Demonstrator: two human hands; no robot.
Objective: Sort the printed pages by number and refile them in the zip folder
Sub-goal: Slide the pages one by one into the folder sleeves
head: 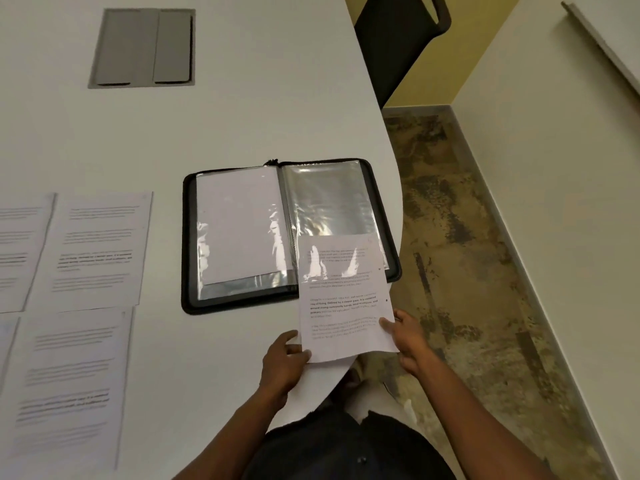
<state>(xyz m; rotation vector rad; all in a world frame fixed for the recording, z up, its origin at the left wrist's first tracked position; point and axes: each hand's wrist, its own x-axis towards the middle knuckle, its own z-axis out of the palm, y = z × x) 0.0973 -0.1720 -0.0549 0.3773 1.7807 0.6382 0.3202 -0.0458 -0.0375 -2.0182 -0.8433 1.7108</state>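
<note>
As both hands (pixel 284 362) hold it, page (pixel 346 306) half-sleeved

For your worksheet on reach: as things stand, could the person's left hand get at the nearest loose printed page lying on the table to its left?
Probably yes, once it lets go. The left hand now grips the page being slid into the zip folder. The nearest loose page lies uncovered on the table, with bare tabletop between.

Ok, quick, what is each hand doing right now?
Left hand: pinches the lower left corner of the printed page.
Right hand: grips the same page's lower right edge; its top is partly inside the zip folder sleeve.
</note>
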